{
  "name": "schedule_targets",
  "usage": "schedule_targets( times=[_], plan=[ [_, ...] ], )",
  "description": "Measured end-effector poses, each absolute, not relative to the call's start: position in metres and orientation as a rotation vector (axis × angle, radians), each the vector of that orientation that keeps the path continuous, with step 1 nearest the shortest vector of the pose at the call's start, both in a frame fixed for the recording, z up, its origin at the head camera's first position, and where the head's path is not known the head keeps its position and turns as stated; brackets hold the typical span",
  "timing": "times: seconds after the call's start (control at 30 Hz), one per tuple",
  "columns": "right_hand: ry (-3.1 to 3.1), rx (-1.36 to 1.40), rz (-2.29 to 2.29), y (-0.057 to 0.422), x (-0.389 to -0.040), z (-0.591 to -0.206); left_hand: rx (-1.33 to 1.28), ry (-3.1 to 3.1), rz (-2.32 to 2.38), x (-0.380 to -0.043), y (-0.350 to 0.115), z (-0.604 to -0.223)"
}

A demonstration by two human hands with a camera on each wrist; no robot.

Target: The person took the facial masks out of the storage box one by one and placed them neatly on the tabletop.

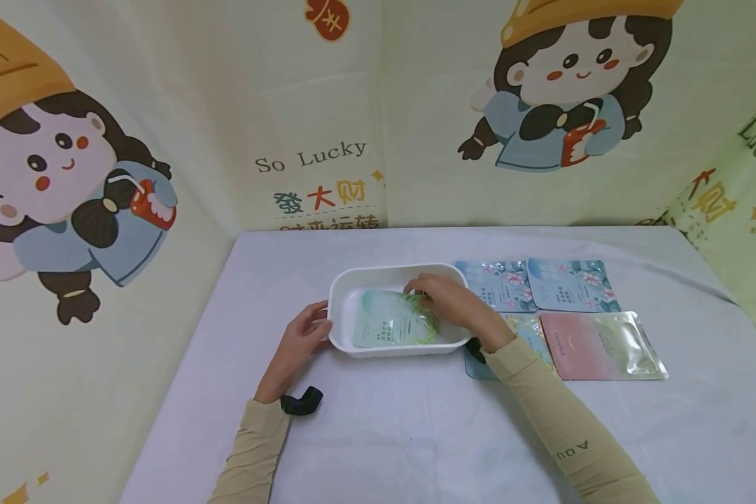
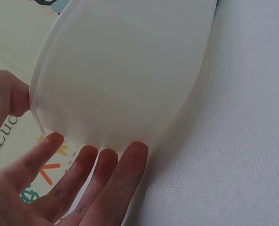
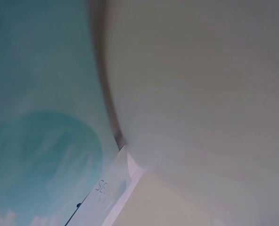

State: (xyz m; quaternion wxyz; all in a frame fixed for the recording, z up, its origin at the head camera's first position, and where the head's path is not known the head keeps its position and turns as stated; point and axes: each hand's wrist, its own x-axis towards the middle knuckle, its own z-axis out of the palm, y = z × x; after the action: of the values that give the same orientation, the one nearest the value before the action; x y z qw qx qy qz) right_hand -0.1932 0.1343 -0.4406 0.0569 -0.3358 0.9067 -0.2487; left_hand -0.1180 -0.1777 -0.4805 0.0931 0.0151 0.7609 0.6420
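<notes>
A white plastic tray (image 1: 403,352) stands on the table, with a pale green sheet mask packet (image 1: 384,322) lying in it. My left hand (image 1: 297,346) is at the tray's left end. In the left wrist view its fingertips (image 2: 137,155) rest spread against the outer end wall, and the thumb touches the rim. Reaching over the tray's right rim, my right hand (image 1: 450,301) has its fingers bent down onto the packet's far right part; the thumb is hidden. The right wrist view shows the tray's pale wall (image 3: 201,94) close up.
Right of the tray lie several more packets: two blue floral ones (image 1: 500,285) (image 1: 573,285) at the back, a pink-and-silver one (image 1: 595,346) in front, and a yellow-and-blue one (image 1: 532,332) partly under the right forearm. A printed curtain (image 1: 428,189) closes off the table's back.
</notes>
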Motion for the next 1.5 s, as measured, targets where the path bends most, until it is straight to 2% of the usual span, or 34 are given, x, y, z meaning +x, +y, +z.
schedule_targets(
  times=[0.4,0.8,1.5],
  plan=[
    [2.789,-1.076,-0.801,0.136,-0.196,-0.433,0.046,2.249,1.918,-0.117,-0.178,-0.478],
    [2.582,-1.09,-1.142,0.152,-0.197,-0.42,0.076,2.24,1.928,-0.118,-0.179,-0.476],
    [2.485,-1.074,-1.381,0.182,-0.192,-0.399,0.089,2.259,1.893,-0.119,-0.18,-0.477]
  ],
)
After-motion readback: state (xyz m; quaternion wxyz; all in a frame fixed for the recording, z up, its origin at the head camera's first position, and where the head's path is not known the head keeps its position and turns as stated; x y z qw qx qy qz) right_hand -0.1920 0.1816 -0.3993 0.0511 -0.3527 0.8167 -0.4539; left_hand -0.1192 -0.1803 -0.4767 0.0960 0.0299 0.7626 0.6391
